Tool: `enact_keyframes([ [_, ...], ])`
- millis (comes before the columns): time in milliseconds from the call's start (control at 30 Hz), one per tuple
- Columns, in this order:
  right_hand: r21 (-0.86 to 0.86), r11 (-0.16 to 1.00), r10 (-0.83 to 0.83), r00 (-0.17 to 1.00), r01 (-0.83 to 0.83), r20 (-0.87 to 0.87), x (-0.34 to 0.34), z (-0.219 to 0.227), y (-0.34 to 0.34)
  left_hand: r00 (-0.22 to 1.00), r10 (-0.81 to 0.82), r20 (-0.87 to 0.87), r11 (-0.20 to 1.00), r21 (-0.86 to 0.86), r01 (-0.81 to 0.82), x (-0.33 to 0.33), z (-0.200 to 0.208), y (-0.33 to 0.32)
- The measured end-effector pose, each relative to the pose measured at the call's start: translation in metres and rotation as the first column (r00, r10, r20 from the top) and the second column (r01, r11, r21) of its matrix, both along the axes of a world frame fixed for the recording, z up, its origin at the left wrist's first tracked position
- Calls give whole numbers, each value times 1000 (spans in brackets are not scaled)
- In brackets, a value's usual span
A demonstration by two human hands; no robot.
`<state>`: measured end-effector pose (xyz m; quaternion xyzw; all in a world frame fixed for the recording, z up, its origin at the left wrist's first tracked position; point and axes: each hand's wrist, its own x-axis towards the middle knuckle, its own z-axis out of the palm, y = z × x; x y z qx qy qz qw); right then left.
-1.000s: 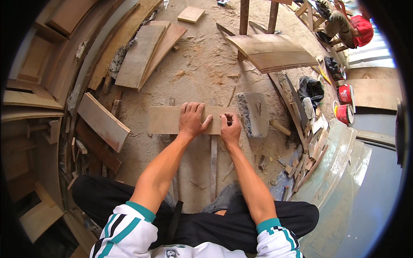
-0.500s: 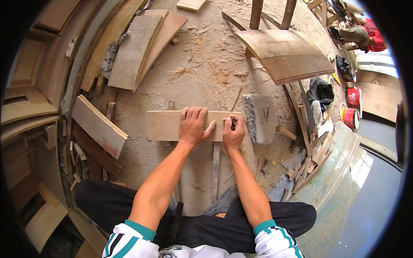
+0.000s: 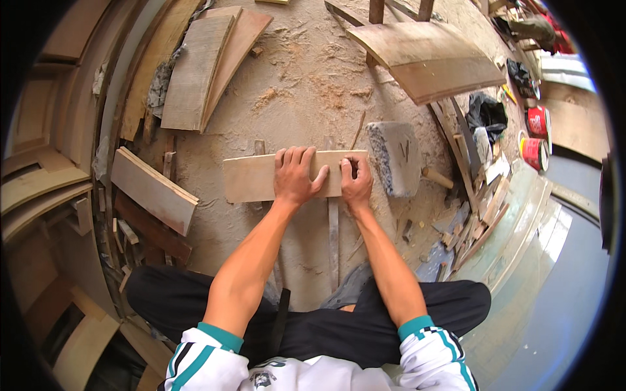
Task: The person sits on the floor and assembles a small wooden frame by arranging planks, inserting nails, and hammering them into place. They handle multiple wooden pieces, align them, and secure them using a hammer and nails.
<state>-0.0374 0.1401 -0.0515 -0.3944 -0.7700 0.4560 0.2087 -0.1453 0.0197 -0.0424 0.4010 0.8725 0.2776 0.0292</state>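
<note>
Landmark: the pale flat board (image 3: 257, 177) lying crosswise on the sawdust-covered floor (image 3: 313, 85), in front of the seated person's crossed legs.
Left hand: the left hand (image 3: 297, 174) lies palm down on the board's right half, fingers spread flat and reaching its far edge; it presses rather than grasps.
Right hand: the right hand (image 3: 355, 184) sits at the board's right end, fingers curled in tight; whether it pinches a small thing or just the board's end, I cannot tell.
Under the board: a thin wooden strip (image 3: 334, 241) runs from beneath the board toward the person.
Right of the board: a grey stone block (image 3: 394, 158) stands just beside the board's right end, near the right hand.
Left of the board: a thick short plank (image 3: 153, 189) lies tilted, close by.
Beyond the board: two long planks (image 3: 199, 68) lie stacked, well apart from it.
Step in hand: by my reading, the board is being steadied and lined up at its right end.
Next move calls for: firm downward pressure from the left hand so the board does not slide, and fine control from the right at the end.
</note>
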Motion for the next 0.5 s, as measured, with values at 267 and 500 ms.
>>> enact_keyframes([
  [267,-188,980,49,994,-66,-94,1,8,10,995,-29,-99,994,102,39,2,-9,-5],
  [500,-200,970,118,988,-135,-96,5,16,11,975,-207,-85,954,204,220,-5,-13,-15],
])
